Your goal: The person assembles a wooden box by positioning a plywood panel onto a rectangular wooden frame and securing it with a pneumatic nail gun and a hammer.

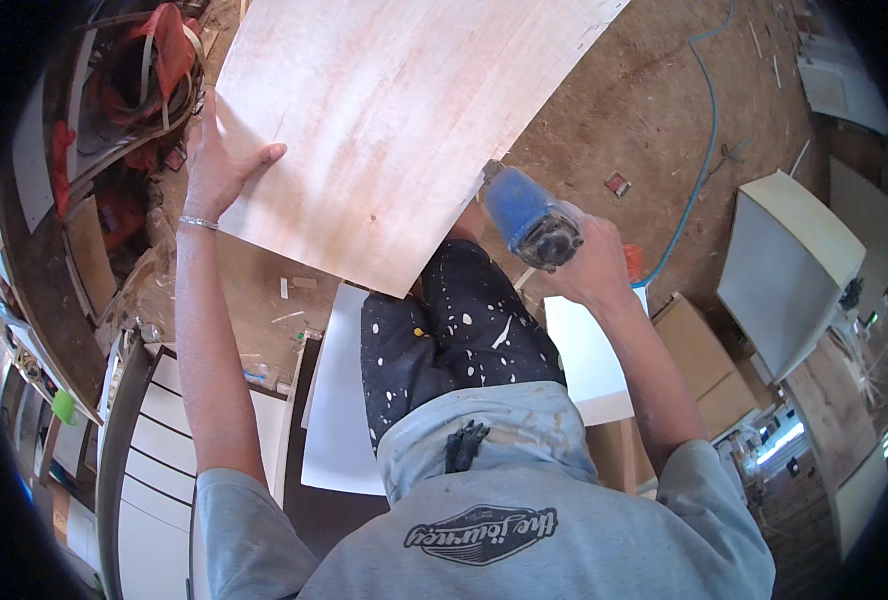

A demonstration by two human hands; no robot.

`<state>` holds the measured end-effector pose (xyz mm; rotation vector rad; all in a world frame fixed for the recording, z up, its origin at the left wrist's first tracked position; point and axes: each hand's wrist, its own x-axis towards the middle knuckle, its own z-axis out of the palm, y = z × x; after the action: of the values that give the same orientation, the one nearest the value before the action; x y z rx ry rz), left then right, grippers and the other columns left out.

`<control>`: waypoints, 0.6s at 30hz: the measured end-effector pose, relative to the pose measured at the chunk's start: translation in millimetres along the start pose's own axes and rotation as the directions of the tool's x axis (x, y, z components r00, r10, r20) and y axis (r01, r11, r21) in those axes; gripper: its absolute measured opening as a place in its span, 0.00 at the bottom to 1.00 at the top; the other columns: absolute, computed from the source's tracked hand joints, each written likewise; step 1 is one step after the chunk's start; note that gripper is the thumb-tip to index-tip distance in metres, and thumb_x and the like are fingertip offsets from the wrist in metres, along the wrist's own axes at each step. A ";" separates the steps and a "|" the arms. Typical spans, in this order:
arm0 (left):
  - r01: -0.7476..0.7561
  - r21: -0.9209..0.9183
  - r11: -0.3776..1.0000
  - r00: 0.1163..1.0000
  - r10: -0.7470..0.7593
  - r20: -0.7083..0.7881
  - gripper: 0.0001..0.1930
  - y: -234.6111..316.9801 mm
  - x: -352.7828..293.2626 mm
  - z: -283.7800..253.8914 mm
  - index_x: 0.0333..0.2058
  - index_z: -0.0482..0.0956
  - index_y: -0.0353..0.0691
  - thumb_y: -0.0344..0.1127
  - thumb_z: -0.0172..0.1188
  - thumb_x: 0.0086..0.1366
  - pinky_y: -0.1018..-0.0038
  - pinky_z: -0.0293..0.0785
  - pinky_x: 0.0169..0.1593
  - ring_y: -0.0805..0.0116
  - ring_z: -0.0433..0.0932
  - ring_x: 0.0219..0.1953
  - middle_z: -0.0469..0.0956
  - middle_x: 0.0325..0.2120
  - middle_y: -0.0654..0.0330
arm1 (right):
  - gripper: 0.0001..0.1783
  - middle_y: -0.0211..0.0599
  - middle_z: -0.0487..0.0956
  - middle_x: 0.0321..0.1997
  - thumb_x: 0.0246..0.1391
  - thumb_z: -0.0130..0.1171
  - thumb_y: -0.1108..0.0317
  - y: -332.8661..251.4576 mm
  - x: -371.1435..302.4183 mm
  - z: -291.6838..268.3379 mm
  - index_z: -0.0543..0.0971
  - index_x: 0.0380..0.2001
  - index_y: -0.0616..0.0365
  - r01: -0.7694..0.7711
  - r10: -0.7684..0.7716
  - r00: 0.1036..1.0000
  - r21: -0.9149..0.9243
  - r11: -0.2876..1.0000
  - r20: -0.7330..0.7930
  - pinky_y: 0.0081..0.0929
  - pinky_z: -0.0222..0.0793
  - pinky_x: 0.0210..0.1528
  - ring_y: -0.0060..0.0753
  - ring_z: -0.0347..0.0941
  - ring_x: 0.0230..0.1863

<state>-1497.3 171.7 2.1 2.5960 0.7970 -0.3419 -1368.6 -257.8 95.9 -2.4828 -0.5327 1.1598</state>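
A large pale plywood panel (384,130) leans in front of my legs, its near end just above my knees. My left hand (222,165) grips its left edge, thumb lying on the face; the fingers are partly hidden at the edge. In my right hand (599,260) is a blue nail gun (522,205), held by a handle that its body mostly hides. The gun's nose touches or nearly touches the panel's right edge; I cannot tell which.
A blue air hose (714,120) snakes over the dusty brown floor at right, past a small red packet (617,184). Further right stand a curved white panel piece (789,270) and a cardboard box (699,365). White slatted boards (159,450) lie at left, below reddish-orange clutter (169,50).
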 end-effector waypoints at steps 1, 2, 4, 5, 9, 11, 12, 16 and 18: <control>0.000 0.000 1.000 1.000 0.000 -0.003 0.68 -0.6 -0.2 -0.4 0.71 0.43 0.41 0.64 0.76 0.40 0.54 0.55 0.68 0.40 0.59 0.66 0.60 0.63 0.35 | 0.31 0.51 0.83 0.36 0.37 0.72 0.62 0.3 1.5 -0.8 0.79 0.48 0.59 0.007 -0.007 1.000 -0.013 1.000 0.000 0.41 0.75 0.46 0.54 0.80 0.41; -0.001 -0.001 1.000 1.000 0.001 -0.006 0.68 -1.1 -0.4 -0.4 0.71 0.44 0.41 0.63 0.76 0.40 0.54 0.55 0.68 0.40 0.59 0.66 0.61 0.63 0.35 | 0.30 0.52 0.83 0.36 0.37 0.72 0.62 0.3 2.7 -2.0 0.79 0.47 0.59 0.014 -0.014 1.000 -0.027 1.000 0.001 0.41 0.75 0.46 0.54 0.80 0.41; 0.000 -0.001 1.000 1.000 -0.001 -0.012 0.68 1.1 -0.8 -2.3 0.71 0.44 0.41 0.63 0.76 0.40 0.54 0.56 0.68 0.40 0.59 0.66 0.61 0.63 0.35 | 0.27 0.52 0.83 0.35 0.37 0.71 0.64 -5.9 3.2 -11.4 0.79 0.45 0.59 0.002 -0.001 1.000 0.068 0.998 -0.012 0.41 0.75 0.45 0.55 0.80 0.41; 0.001 -0.001 1.000 1.000 -0.001 -0.015 0.67 2.2 -0.6 -3.2 0.71 0.44 0.41 0.63 0.77 0.40 0.54 0.56 0.68 0.40 0.59 0.66 0.61 0.63 0.35 | 0.26 0.52 0.83 0.35 0.37 0.71 0.65 -7.9 4.2 -15.4 0.79 0.44 0.59 -0.003 0.005 1.000 0.115 0.993 -0.018 0.41 0.75 0.45 0.55 0.80 0.41; 0.019 0.001 1.000 1.000 -0.019 -0.002 0.68 1.5 -0.1 -2.8 0.71 0.45 0.41 0.63 0.77 0.39 0.53 0.56 0.68 0.40 0.59 0.66 0.61 0.63 0.35 | 0.24 0.51 0.83 0.33 0.37 0.71 0.67 5.1 15.0 -22.6 0.79 0.42 0.59 -0.008 0.015 0.997 0.096 0.995 -0.069 0.41 0.75 0.43 0.55 0.80 0.41; 0.003 0.003 1.000 1.000 -0.003 -0.009 0.68 -0.7 1.6 -1.1 0.71 0.45 0.42 0.63 0.77 0.39 0.53 0.56 0.68 0.40 0.59 0.66 0.61 0.63 0.35 | 0.23 0.50 0.83 0.33 0.37 0.71 0.67 10.3 23.0 -25.5 0.80 0.41 0.59 -0.019 0.020 0.997 0.011 1.000 -0.075 0.41 0.75 0.43 0.55 0.80 0.40; -0.001 -0.005 1.000 1.000 0.001 -0.013 0.68 -1.6 0.8 -1.7 0.71 0.45 0.42 0.63 0.77 0.39 0.53 0.56 0.68 0.40 0.59 0.66 0.61 0.63 0.35 | 0.23 0.50 0.83 0.33 0.37 0.71 0.67 8.4 24.4 -27.8 0.80 0.41 0.59 -0.021 0.023 0.997 0.030 0.999 -0.072 0.41 0.75 0.43 0.55 0.80 0.40; 0.002 -0.023 1.000 1.000 -0.002 -0.012 0.67 -3.6 0.9 -3.1 0.71 0.45 0.42 0.61 0.78 0.39 0.53 0.56 0.68 0.40 0.59 0.66 0.61 0.63 0.35 | 0.22 0.50 0.83 0.33 0.38 0.70 0.68 1.0 29.0 -35.4 0.80 0.41 0.59 -0.011 0.015 0.998 0.054 0.998 -0.057 0.40 0.75 0.43 0.54 0.80 0.41; 0.023 -0.022 0.999 1.000 -0.023 0.002 0.67 -1.8 2.8 -4.4 0.71 0.45 0.42 0.59 0.78 0.39 0.53 0.56 0.68 0.40 0.59 0.66 0.61 0.63 0.36 | 0.23 0.50 0.83 0.34 0.38 0.70 0.68 1.8 30.5 -36.5 0.80 0.41 0.60 -0.012 0.014 0.999 0.053 0.999 -0.044 0.39 0.75 0.43 0.53 0.80 0.41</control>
<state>-1495.6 176.4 4.5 2.5672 0.8259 -0.3397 -1321.5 -250.5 97.3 -2.4641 -0.4683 1.1065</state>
